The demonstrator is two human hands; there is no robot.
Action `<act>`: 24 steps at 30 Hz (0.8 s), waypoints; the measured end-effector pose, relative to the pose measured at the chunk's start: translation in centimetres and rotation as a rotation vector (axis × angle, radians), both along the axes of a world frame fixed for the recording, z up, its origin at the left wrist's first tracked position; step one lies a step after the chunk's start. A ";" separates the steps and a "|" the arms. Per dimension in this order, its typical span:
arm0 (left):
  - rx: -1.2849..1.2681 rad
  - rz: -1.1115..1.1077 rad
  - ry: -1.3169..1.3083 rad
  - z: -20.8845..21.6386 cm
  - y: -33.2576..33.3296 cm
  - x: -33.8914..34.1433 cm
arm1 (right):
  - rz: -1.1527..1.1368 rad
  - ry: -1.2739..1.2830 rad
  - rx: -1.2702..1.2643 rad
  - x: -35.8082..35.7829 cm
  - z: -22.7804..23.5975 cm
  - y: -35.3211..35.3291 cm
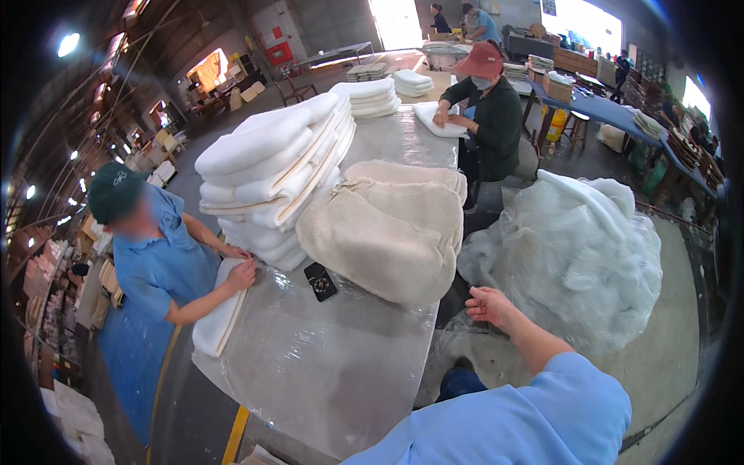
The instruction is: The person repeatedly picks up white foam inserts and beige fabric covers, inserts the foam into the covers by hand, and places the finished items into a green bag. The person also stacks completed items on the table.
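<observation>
The right hand, half-curled, its grip unclear, hovers between beige cloth leftward and plastic bag rightward.

The bare right hand, fingers curled, is positioned between the rounded beige fabric bundle and the large clear plastic bag of white fluffy material. The bundle rests on the glossy grey table, beside a tall stack of folded white padded sheets. A co-worker in a blue shirt touches a folded white pad.
</observation>
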State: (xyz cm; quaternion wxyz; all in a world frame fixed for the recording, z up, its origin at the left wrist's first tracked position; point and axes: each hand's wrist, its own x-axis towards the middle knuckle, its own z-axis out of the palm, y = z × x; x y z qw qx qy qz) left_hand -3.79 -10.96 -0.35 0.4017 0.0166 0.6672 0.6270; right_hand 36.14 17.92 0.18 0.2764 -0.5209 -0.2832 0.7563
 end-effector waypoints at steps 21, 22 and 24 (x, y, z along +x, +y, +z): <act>-0.338 0.496 0.154 2.9 9.0 4.2 | -0.432 0.136 0.030 -10.1 -3.4 38.9; -0.347 0.513 0.159 3.0 9.0 4.2 | -0.418 0.164 0.113 -10.2 -2.8 38.9; -0.363 0.540 0.180 3.1 8.7 4.6 | -0.395 0.225 0.276 -10.3 -2.1 38.7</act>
